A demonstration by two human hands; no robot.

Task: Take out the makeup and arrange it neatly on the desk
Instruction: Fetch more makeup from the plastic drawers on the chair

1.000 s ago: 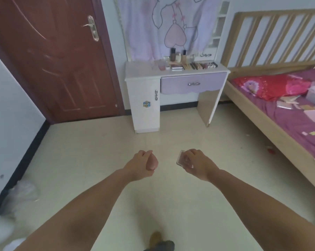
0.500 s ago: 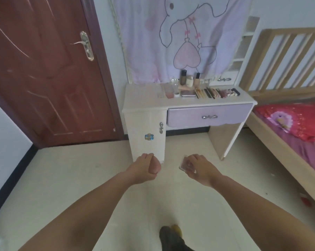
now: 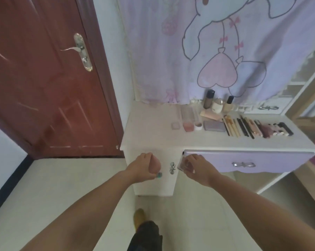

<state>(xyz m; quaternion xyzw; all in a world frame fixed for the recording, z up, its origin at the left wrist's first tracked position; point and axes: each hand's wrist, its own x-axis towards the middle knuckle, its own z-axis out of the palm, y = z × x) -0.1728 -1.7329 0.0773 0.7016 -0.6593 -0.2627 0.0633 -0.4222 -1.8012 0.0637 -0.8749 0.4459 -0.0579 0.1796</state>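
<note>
The desk [image 3: 153, 134] stands ahead of you and above both hands, its left half bare. Across its middle and right runs the makeup row [image 3: 243, 126], brushes and pencils with long axes pointing away from you, bottles upright behind. Your left hand [image 3: 142, 169] is curled around a peach sponge [image 3: 155, 166]; your right hand [image 3: 198, 169] pinches a small clear compact [image 3: 184, 164] by its edges. Both hang below the desk edge, in front of the cabinet. The bare surface lies up and forward, nearer your left hand; the row's left end sits nearer your right.
</note>
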